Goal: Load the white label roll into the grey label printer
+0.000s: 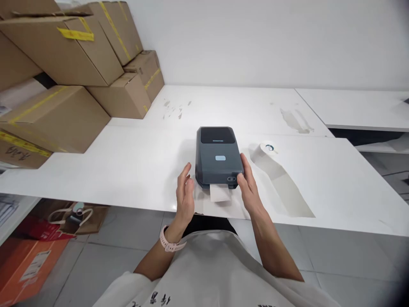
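A dark grey label printer (218,155) stands on the white table, with a white label (220,193) sticking out of its front slot. My right hand (250,187) rests against the printer's right front corner, thumb on the front edge and fingers along the side. Just left of the printer is my left hand (185,192), its fingers apart and nothing in them; a small gap seems to lie between it and the casing. To the right, a roll of white label paper (267,150) stands with a long strip (289,192) unrolled toward the table's front edge.
Cardboard boxes (86,51) with yellow tape are stacked at the back left of the white table (134,170). A white wall rises behind. An orange box (28,268) and a paper bag (92,219) sit low at left. Another white surface (361,106) adjoins at right.
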`<action>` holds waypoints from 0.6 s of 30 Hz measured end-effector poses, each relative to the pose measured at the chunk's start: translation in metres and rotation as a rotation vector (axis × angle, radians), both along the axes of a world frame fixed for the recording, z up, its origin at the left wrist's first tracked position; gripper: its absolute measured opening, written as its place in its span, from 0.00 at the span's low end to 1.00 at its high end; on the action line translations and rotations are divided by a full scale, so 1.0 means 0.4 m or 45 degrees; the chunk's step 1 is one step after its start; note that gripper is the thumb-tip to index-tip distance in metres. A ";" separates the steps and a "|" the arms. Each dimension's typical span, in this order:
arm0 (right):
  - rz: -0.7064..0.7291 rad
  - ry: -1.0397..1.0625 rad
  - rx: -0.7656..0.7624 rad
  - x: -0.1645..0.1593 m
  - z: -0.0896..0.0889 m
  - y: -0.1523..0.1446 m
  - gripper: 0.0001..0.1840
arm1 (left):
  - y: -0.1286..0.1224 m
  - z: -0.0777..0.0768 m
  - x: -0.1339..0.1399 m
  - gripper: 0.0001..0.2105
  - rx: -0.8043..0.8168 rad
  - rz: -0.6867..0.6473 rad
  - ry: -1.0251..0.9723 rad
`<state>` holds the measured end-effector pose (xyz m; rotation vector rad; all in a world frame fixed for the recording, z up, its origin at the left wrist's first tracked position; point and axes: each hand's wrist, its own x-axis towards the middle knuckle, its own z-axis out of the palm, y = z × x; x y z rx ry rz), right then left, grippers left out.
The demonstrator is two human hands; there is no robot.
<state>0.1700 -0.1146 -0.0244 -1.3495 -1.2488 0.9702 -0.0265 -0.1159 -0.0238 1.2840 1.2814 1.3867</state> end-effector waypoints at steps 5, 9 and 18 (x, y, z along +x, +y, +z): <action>-0.019 -0.044 0.262 -0.001 0.066 0.029 0.39 | 0.059 0.058 0.027 0.23 0.088 -0.262 -0.022; -0.069 -0.167 0.371 0.005 0.159 0.154 0.43 | 0.167 0.089 0.036 0.17 0.264 -0.044 0.147; -0.229 -0.654 0.492 0.029 0.214 0.379 0.41 | 0.319 0.003 0.024 0.39 -0.142 -0.235 0.412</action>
